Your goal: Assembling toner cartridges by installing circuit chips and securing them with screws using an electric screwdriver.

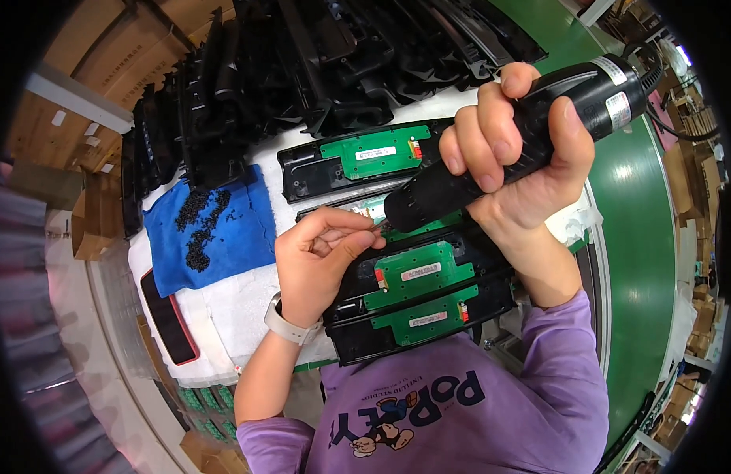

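My right hand (519,162) is wrapped round a black corded electric screwdriver (421,193), tilted with its nose down to the left. Right at that nose, the thumb and fingers of my left hand (318,249) are pinched together; whatever lies between them is too small to make out. Under both hands, a green circuit board (419,227) in a black plastic housing is mostly covered. Nearer to me are two more housings with green boards, one board (452,272) above the other (405,330). Beyond my hands lies another board (354,164) in its black housing (301,175).
Small black screws (198,259) sit in piles on a blue cloth (255,229) at left. Below it is a red-edged phone (169,320). Black plastic parts (326,67) crowd the far side. The screwdriver's cable (682,136) loops at right over a green surface (638,237).
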A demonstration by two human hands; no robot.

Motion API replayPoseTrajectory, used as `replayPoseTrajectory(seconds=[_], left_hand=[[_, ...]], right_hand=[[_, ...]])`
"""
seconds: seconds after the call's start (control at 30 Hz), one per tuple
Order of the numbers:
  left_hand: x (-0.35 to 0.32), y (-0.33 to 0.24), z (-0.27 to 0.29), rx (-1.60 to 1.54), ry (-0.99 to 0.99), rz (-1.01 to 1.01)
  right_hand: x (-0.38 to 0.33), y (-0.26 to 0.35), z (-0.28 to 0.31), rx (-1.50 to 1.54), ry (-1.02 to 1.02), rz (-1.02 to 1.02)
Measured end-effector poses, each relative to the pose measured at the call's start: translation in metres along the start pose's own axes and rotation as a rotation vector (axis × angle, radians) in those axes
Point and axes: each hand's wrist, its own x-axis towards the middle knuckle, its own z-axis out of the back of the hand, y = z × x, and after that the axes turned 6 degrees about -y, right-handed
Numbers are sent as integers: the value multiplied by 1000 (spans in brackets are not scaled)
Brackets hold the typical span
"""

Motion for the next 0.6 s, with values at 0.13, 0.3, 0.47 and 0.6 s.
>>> replayPoseTrajectory(seconds=[0.13, 0.3, 0.47, 0.6], left_hand=[[0, -5, 1, -200, 106, 191], [5, -8, -1, 313, 52, -241], [9, -4, 6, 998, 180, -540], [7, -1, 6, 1094, 223, -525]], right_hand=[[5, 4, 4, 85, -40, -58], [17, 17, 23, -125, 249, -80], [13, 18, 25, -514, 205, -57], [12, 11, 25, -544, 177, -66]])
